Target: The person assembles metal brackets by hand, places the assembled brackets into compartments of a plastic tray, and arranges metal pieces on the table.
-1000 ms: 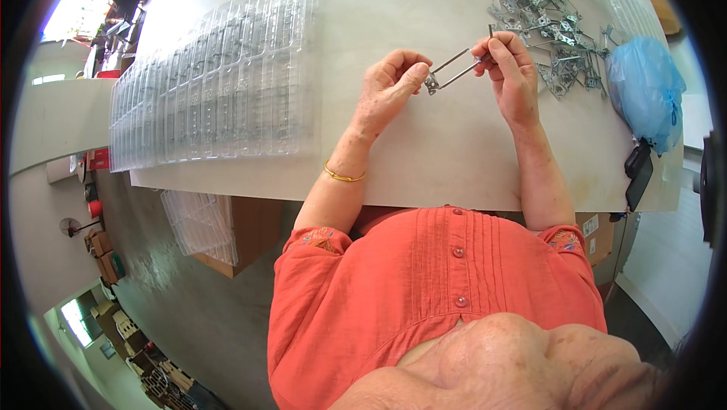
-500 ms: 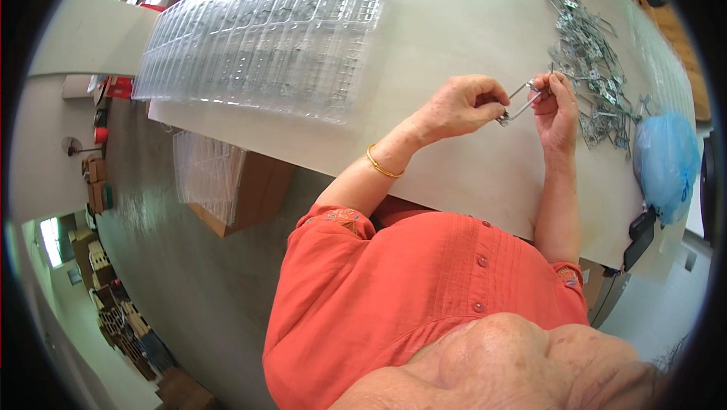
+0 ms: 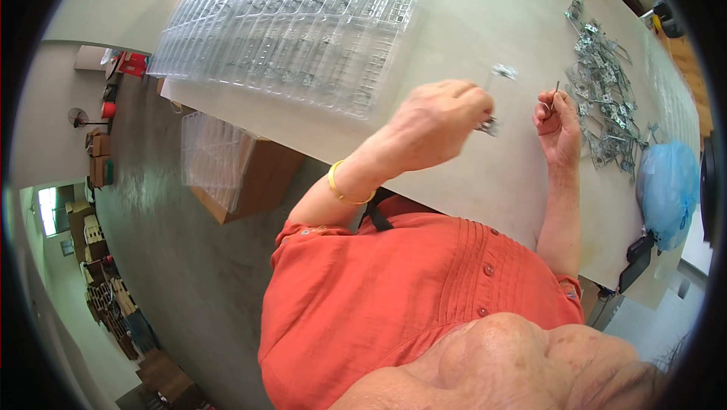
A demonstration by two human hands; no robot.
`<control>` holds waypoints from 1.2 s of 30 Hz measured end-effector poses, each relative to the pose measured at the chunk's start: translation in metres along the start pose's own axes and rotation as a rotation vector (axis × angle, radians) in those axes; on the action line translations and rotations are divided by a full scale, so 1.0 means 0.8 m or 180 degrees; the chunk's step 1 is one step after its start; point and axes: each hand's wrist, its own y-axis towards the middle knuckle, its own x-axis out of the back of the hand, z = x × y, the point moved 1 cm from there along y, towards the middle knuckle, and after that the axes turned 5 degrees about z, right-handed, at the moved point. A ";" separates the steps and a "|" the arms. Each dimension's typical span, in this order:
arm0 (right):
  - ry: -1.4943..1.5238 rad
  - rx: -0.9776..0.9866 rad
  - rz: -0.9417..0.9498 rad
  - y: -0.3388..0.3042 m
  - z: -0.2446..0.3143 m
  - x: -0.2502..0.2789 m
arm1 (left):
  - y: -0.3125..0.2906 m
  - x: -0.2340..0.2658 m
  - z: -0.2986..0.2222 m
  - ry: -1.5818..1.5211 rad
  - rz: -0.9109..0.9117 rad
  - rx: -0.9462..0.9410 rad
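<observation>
My left hand (image 3: 443,124), with a gold bangle at its wrist, is closed on a thin metal bracket (image 3: 504,71) over the table. Both ends of the bracket show past my fingers, blurred by motion; its middle is partly hidden. To the right, my right hand (image 3: 559,131) pinches a thin dark metal rod (image 3: 557,89) that stands up from the fingertips. Just beyond that hand lies a tangled pile of similar metal brackets (image 3: 606,99). A clear plastic tray (image 3: 303,39) with long slots, several holding metal parts, lies at the far left of the table.
A blue plastic bag (image 3: 669,192) sits at the table's right edge, a black object (image 3: 634,262) near it. Below the table's left edge stands a cardboard box (image 3: 265,175) with clear trays (image 3: 212,156) leaning on it. Boxes (image 3: 113,296) line the floor far left.
My left hand has drawn left, away from my right hand, with the bracket, which both hands held between them before. My right hand now keeps only the thin rod.
</observation>
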 end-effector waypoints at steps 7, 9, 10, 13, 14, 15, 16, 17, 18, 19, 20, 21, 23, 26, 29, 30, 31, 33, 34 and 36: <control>-0.0247 -0.0175 0.0026 -0.003 -0.011 -0.010 | -0.062 0.099 0.019 0.1482 -0.0147 0.0461; -0.0285 -0.0271 -0.0068 -0.004 -0.014 -0.011 | -0.076 0.119 0.025 0.1658 -0.0151 0.0568; -0.0287 -0.0278 -0.0069 -0.005 -0.015 -0.012 | -0.082 0.127 0.028 0.1727 -0.0126 0.0667; -0.0420 -0.0302 -0.0106 -0.006 -0.015 -0.018 | -0.099 0.144 0.040 0.1802 -0.0120 0.0829; -0.0442 -0.0308 -0.0139 -0.007 -0.015 -0.019 | -0.101 0.147 0.043 0.1864 -0.0100 0.0818; -0.0464 -0.0314 -0.0173 -0.007 -0.015 -0.019 | -0.103 0.150 0.046 0.1927 -0.0080 0.0805; -0.0470 -0.0325 -0.0171 -0.008 -0.014 -0.020 | -0.105 0.152 0.049 0.1922 -0.0083 0.0816; -0.0486 -0.0331 -0.0206 -0.008 -0.014 -0.020 | -0.106 0.154 0.052 0.1942 -0.0047 0.0797; -0.0501 -0.0337 -0.0242 -0.009 -0.014 -0.021 | -0.107 0.155 0.055 0.1962 -0.0010 0.0777; -0.0505 -0.0343 -0.0246 -0.009 -0.013 -0.021 | -0.108 0.157 0.058 0.1955 -0.0009 0.0782; -0.0524 -0.0341 -0.0242 -0.009 -0.013 -0.022 | -0.109 0.158 0.060 0.1988 0.0049 0.0799; -0.0543 -0.0338 -0.0239 -0.010 -0.013 -0.022 | -0.109 0.158 0.062 0.2020 0.0107 0.0815; -0.0577 -0.0351 -0.0234 -0.010 -0.014 -0.023 | -0.109 0.157 0.065 0.2015 0.0103 0.0805; -0.0628 -0.0368 -0.0223 -0.011 -0.013 -0.023 | -0.109 0.158 0.069 0.2047 0.0113 0.0796; -0.0659 -0.0375 -0.0217 -0.011 -0.013 -0.024 | -0.107 0.161 0.071 0.2093 0.0160 0.0802; -0.0672 -0.0370 -0.0215 -0.011 -0.012 -0.024 | -0.106 0.162 0.072 0.2105 0.0192 0.0799; -0.0673 -0.0370 -0.0217 -0.012 -0.012 -0.024 | -0.106 0.161 0.073 0.2102 0.0193 0.0798; -0.0699 -0.0404 -0.0235 -0.012 -0.013 -0.025 | -0.108 0.158 0.075 0.2134 0.0270 0.0855; -0.0696 -0.0405 -0.0231 -0.012 -0.014 -0.025 | -0.109 0.157 0.075 0.2138 0.0270 0.0858; -0.0731 -0.0408 -0.0227 -0.012 -0.013 -0.025 | -0.109 0.155 0.077 0.2193 0.0329 0.0900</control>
